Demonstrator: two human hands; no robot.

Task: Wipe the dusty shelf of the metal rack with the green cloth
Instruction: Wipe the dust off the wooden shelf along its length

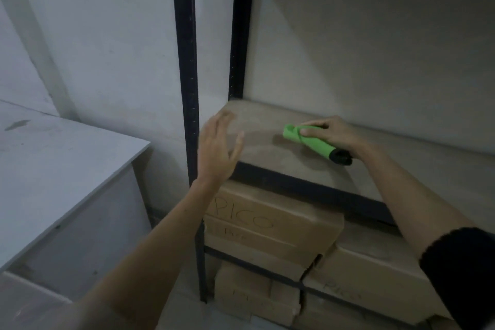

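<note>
Right hand presses the green cloth onto the dusty shelf while the left hand hovers empty at the shelf's front-left corner.

The right fingers are closed over the rolled-up cloth, which lies on the board about midway between the front and back edges, toward the left end; a dark part at the cloth's near end may be a black lining, though the dim view leaves that unsure. The left fingers are spread open and hold nothing. To wipe well, I would flatten the cloth for wider contact, then sweep in overlapping strokes from the back edge to the front, reaching into the left corners. The board looks pale and matt with dust. The metal rack has black posts against a white wall; cardboard boxes sit below, and a grey tabletop stands left.
</note>
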